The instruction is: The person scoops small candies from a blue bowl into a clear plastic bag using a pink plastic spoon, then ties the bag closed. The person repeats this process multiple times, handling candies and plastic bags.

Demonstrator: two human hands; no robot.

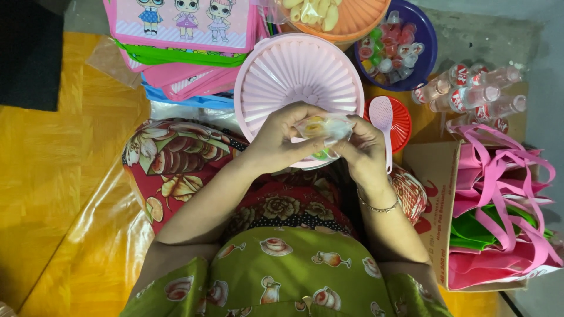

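My left hand (pixel 281 138) and my right hand (pixel 363 148) meet in front of me, both gripping a small clear plastic bag (pixel 324 130) with yellow and green sweets inside. The bag is held just over the near rim of a ribbed pink round lid (pixel 294 70). A thin bracelet (pixel 379 207) circles my right wrist. My lap is covered in red floral cloth (pixel 176 164).
Orange bowl of pale snacks (pixel 352 17) and dark blue bowl of small jelly cups (pixel 405 53) at the top. Small drink bottles (pixel 470 94), a pink scoop (pixel 383 117) on a red lid, a cardboard box of pink and green bags (pixel 499 229) right. Stacked cartoon bags (pixel 182 41) top left.
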